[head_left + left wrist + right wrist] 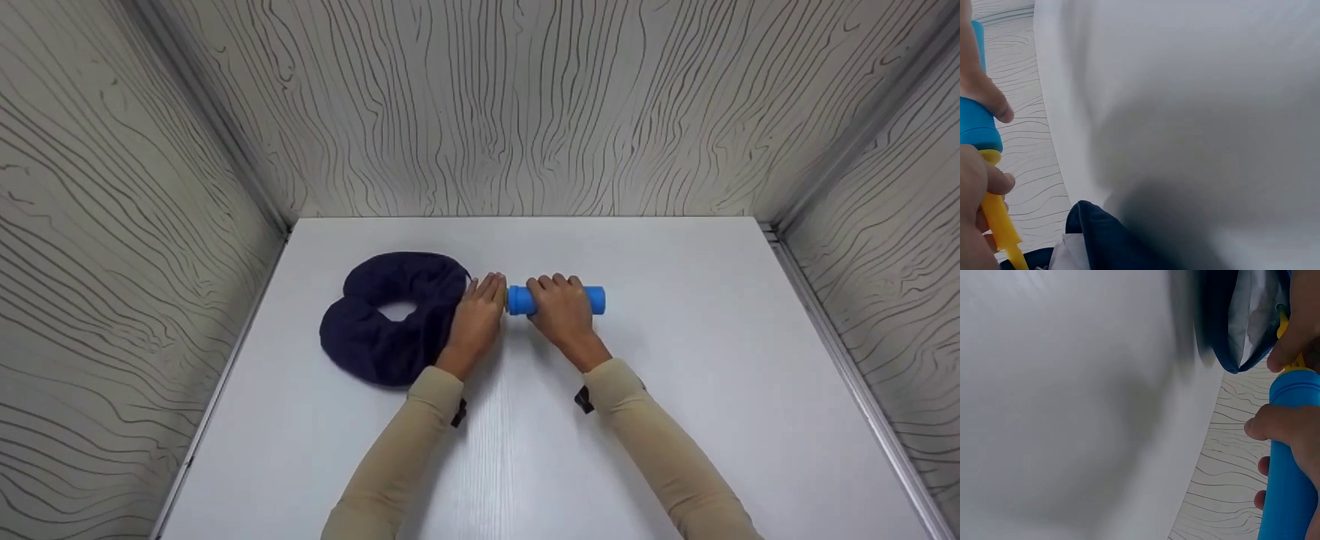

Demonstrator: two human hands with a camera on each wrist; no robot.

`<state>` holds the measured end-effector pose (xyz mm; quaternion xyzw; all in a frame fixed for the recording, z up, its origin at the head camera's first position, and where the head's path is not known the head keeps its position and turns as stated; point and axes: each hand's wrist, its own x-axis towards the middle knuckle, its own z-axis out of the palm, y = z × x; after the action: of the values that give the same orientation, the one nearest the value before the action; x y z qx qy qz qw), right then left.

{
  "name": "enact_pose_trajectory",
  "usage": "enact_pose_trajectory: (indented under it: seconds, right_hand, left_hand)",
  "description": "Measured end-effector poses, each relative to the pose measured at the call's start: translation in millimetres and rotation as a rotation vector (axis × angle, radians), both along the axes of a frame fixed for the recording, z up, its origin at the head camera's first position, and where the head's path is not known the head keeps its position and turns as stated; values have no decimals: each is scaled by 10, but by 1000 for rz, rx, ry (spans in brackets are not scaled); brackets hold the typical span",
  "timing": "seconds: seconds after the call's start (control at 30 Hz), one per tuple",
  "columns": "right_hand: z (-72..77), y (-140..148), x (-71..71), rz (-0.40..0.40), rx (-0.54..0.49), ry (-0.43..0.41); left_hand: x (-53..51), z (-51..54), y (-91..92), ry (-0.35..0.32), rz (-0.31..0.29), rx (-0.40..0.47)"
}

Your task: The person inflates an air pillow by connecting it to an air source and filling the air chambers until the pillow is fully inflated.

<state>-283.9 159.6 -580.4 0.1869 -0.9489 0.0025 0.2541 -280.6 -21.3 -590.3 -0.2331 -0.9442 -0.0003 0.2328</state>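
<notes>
A blue hand pump (597,300) with a yellow nozzle (999,219) is held crosswise above the white table. My right hand (562,306) grips the pump's blue barrel (1289,495), fingers wrapped over it. Just left of it, my left hand (478,311) pinches the yellow nozzle between thumb and fingers. A dark navy U-shaped neck pillow (375,341) lies to the left, its right side against my left hand. In the right wrist view, the nozzle's tip reaches the opened edge of the pillow (1219,320), where a pale lining shows; whether it sits in a valve is hard to see.
The white table (712,420) is enclosed at the back and both sides by panels (480,112) with a wood-grain line pattern. Metal edging (847,375) runs along the table's sides. Dark straps with small devices (583,399) sit at both wrists.
</notes>
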Motion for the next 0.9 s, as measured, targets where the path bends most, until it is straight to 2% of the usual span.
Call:
enact_pose_trajectory:
  seconds: [0.27,0.47,0.63,0.77,0.9]
  right_hand:
    - [46,168,-6,-7,-17,-37]
    - [82,372,9,-14,-28,-24]
    - [80,536,31,-22,-39,-55]
    - [70,653,36,-35,-52,-61]
    - [71,742,46,-43,-76,-54]
  left_hand:
    - [-66,31,-105,-104,-25,-10]
    - [-120,21,-224,-81,-40,-20]
    - [-137,-23,-317,-67,-42,-41]
    - [-152,-49,-381,-58,-43,-19]
    - [-157,-44,-410,-78,-26,1]
